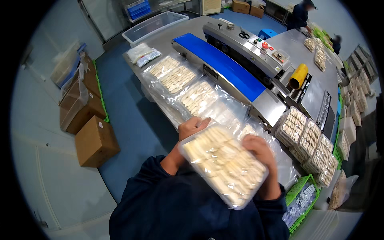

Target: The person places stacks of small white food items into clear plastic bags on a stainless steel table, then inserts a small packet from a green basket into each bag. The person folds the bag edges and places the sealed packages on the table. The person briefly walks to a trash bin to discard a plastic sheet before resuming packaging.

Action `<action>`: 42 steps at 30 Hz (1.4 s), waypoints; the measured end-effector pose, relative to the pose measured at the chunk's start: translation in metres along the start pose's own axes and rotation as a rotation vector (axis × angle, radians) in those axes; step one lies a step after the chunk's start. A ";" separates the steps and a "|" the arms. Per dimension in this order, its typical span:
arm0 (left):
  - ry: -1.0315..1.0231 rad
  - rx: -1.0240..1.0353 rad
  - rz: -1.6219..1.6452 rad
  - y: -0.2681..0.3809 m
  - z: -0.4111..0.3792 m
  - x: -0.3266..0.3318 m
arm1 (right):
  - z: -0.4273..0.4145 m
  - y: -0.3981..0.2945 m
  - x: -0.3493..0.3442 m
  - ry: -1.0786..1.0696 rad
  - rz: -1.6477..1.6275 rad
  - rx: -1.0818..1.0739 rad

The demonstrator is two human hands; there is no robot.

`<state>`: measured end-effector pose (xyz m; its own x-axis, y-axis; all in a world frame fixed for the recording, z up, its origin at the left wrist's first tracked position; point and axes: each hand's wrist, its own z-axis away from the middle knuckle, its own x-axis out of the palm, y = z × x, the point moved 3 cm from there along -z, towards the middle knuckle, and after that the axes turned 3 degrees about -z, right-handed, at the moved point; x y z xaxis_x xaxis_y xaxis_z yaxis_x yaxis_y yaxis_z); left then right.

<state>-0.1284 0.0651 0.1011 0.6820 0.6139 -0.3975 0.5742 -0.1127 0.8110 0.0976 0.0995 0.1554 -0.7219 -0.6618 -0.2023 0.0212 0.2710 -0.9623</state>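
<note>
A clear plastic tray (pixel 225 165) packed with rows of pale, elongated food pieces is tilted in front of my body, slightly blurred. My right hand (pixel 261 150) grips its right side. At the tray's far left corner is my left hand (pixel 193 129), fingers curled and thumb pointing right; whether it pinches the tray or the film behind is unclear. Just beyond lies a clear plastic bag (pixel 223 112) on the steel table (pixel 198 22). Two bagged portions, a farther one (pixel 177 76) and a nearer one (pixel 199 97), lie flat to the left of the band sealer's blue conveyor belt (pixel 219 66).
Filled trays (pixel 295 124) stand stacked at the right, beside a green crate (pixel 300 204) of packets. The band sealer (pixel 246 48) carries scissors (pixel 244 33) and a yellow roll (pixel 298 76) lies by it. Cardboard boxes (pixel 96 142) sit left. A co-worker (pixel 300 15) stands far right.
</note>
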 end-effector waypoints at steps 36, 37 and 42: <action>-0.668 -0.656 0.857 -0.073 0.047 -0.045 | 0.018 0.099 0.095 0.427 -0.789 0.410; -0.706 -0.681 0.731 -0.079 0.044 -0.032 | 0.003 0.102 0.091 0.394 -0.815 0.367; -0.483 -0.945 0.911 -0.099 0.055 0.021 | -0.008 0.123 0.086 0.660 -0.800 0.551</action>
<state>-0.1463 0.0464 -0.0107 0.8431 0.2625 0.4694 -0.5369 0.3596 0.7632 0.0325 0.0818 0.0208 -0.8805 0.0286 0.4731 -0.4214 -0.5042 -0.7538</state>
